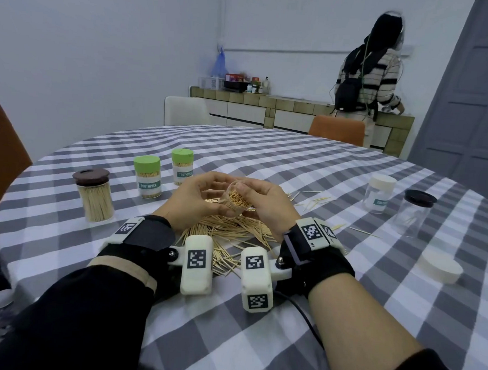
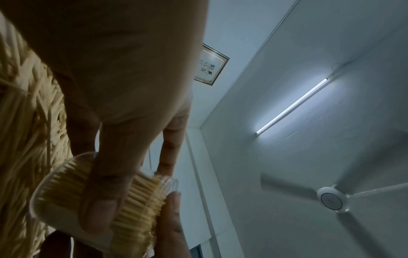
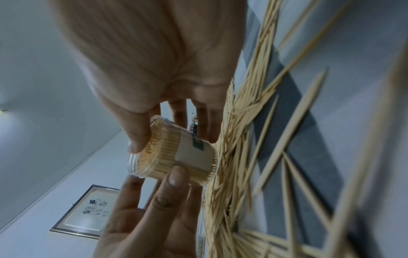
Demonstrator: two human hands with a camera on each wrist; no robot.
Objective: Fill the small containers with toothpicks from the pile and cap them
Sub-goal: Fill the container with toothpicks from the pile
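Both hands hold one small clear container [image 1: 237,200] tilted above the toothpick pile [image 1: 228,235], uncapped and packed with toothpicks. My left hand [image 1: 208,195] grips it from the left, thumb across its side. My right hand [image 1: 255,192] grips it from the right, thumb at the rim. In the left wrist view, the container [image 2: 64,192] lies under my left thumb [image 2: 103,200]. From the right wrist view, the labelled container [image 3: 187,157] sits between my right hand [image 3: 154,125] and the left hand's thumb [image 3: 176,178], just above the pile [image 3: 243,157].
Two green-capped filled containers [image 1: 146,176] [image 1: 182,165] and a brown-lidded full jar [image 1: 94,197] stand at left. At right stand a white-capped empty container [image 1: 379,197], a black-lidded jar [image 1: 414,214] and a loose white cap [image 1: 440,267]. A person [image 1: 366,78] stands at the far counter.
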